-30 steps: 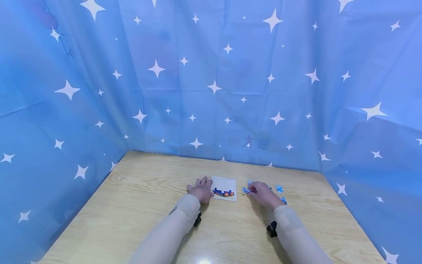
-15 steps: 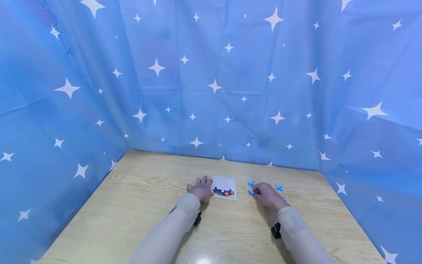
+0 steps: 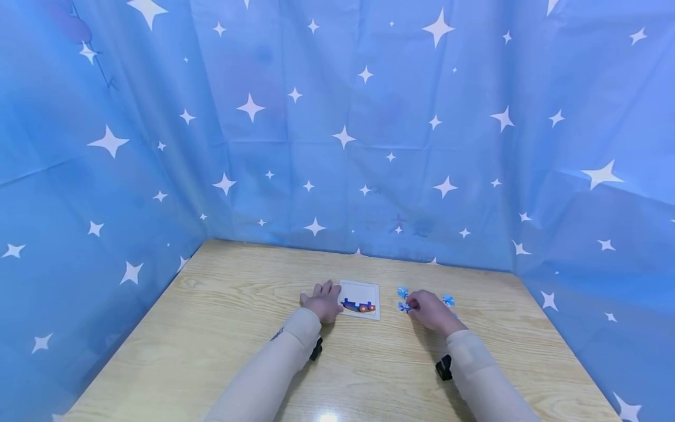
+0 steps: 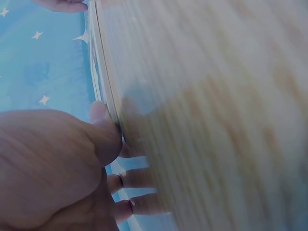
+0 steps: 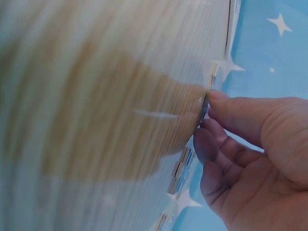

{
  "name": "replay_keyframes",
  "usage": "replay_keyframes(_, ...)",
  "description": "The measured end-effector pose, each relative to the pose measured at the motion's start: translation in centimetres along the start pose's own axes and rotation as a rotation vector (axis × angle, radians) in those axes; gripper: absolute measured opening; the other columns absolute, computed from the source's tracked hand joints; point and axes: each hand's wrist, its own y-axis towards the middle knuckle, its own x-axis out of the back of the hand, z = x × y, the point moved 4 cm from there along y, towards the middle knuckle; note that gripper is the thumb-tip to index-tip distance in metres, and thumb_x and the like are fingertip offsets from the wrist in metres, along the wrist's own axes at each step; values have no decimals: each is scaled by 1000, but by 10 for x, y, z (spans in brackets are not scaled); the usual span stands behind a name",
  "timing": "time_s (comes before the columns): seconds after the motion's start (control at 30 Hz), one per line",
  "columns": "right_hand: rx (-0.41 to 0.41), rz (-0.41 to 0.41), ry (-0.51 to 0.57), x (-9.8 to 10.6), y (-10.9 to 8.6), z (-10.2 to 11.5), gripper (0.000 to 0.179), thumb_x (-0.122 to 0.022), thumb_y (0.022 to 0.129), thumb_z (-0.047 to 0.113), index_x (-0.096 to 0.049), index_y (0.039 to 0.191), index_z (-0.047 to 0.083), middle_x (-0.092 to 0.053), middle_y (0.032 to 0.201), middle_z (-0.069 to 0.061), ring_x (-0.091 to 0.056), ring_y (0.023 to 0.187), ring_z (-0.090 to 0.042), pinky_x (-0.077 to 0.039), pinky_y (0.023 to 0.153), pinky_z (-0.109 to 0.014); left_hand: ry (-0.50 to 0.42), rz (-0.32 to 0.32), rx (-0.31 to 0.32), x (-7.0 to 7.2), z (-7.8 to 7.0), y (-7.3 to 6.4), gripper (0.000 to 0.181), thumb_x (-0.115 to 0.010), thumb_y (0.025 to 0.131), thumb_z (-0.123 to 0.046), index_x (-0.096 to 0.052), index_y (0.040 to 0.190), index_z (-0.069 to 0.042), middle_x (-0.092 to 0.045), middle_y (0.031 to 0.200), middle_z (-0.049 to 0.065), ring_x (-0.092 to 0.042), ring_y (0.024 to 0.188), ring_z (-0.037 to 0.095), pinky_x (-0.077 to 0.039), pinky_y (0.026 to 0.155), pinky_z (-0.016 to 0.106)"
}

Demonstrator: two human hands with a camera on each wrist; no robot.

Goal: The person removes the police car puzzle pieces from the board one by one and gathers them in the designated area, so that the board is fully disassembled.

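A white square puzzle tray [image 3: 358, 289] lies flat near the middle of the table. Along its lower part runs a strip of blue and orange puzzle pieces [image 3: 360, 307]. My left hand [image 3: 323, 303] rests at the tray's left edge with its fingers spread, and the left wrist view has its thumb [image 4: 107, 137] by that edge. To the right of the tray, my right hand [image 3: 431, 310] pinches a small blue puzzle piece [image 5: 204, 109] between thumb and fingers, low over the table. Part of that piece is hidden by the fingertips.
Other loose blue pieces lie around the right hand: one piece [image 3: 403, 291] beyond its fingertips and another piece [image 3: 448, 299] to its right. More are partly hidden under the hand. A blue curtain [image 3: 337, 129] with white stars stands behind the wooden table [image 3: 242, 328].
My right hand has shifted slightly right, away from the tray, with the blue puzzle piece at its fingertips. My left hand and the tray have stayed in place.
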Motion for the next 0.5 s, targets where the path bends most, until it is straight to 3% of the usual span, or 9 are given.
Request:
replay_keyframes(0.3, -26, -76, 23, 1, 6, 9, 11, -67, 98, 6, -71, 106, -1, -65, 98, -10, -60, 81, -19, -52, 72, -39, 17, 13, -6, 1, -2, -1, 59, -49, 107, -34, -30, 161, -21, -17, 169, 7, -12, 155, 30, -19, 113, 68)
replay_keyframes(0.5, 15, -56, 57, -8, 15, 34, 18, -69, 96, 3, -71, 113, -2, -67, 102, -9, -65, 91, -23, -55, 81, -41, 27, 18, 9, 0, -3, 1, 59, -49, 107, -35, -30, 161, -21, -17, 169, 5, -13, 155, 28, -24, 110, 65)
